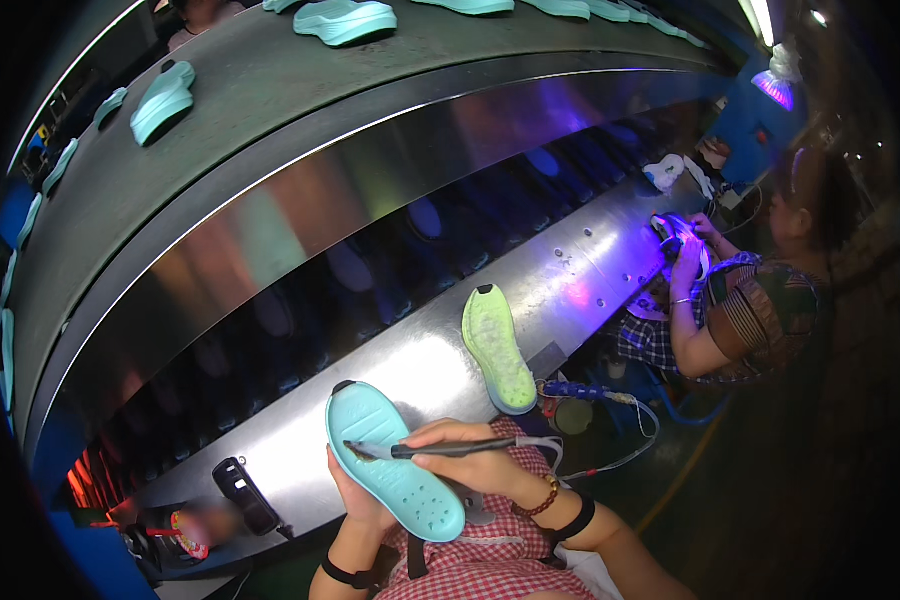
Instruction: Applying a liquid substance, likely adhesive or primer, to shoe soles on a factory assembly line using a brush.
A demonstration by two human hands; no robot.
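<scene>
A light blue shoe sole (410,490) is held tilted over my lap, its inner face up and its dark-tabbed end pointing away from me. My left hand (355,497) grips it from the left edge and underneath, with most of the fingers hidden behind it. My right hand (485,470) is closed around a black-and-grey glue brush (445,450) with a clear tube at its rear end. The dark brush tip touches the sole's inner face near the left rim. Just right of these, a yellow-green sole (495,350) rests on the metal ledge.
Beyond the metal ledge (410,370) runs a raised conveyor (260,100) carrying several light blue soles. A black case-like device (245,497) lies at the ledge's left. A blue coiled hose (575,391) hangs at right. Farther right, a co-worker (740,310) handles a shoe under purple light.
</scene>
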